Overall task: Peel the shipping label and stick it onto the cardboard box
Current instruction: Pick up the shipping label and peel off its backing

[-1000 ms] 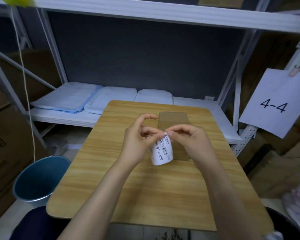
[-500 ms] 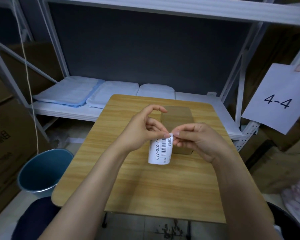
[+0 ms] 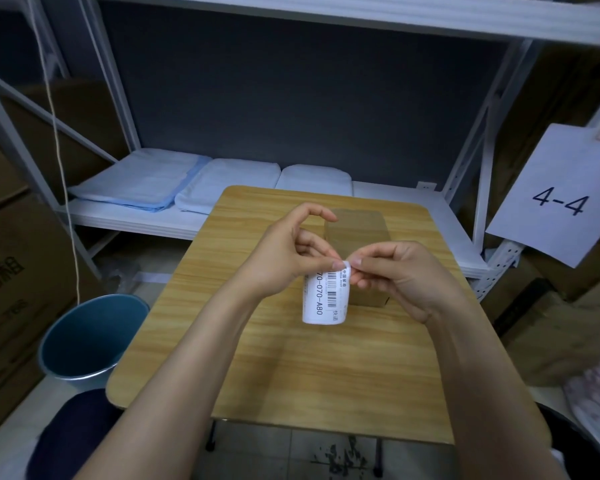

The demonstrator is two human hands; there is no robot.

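Far left, blue bin (image 3: 94,337) beside the table (image 3: 250,341), untouched. Left hand (image 3: 284,261) pinching the label's (image 3: 326,296) top edge between thumb and finger; a second ago gripped lower, label tilted, now hanging straight. Right hand (image 3: 399,275) closed on the top right corner, nails picking at it. Backing apparently not yet split, so peeling barely begun. Just behind, cardboard box (image 3: 355,226) waiting on the table, bare.

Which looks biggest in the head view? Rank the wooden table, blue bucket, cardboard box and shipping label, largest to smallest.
1. wooden table
2. blue bucket
3. cardboard box, partly hidden by the hands
4. shipping label, held nearer the camera, so it looks larger than it is
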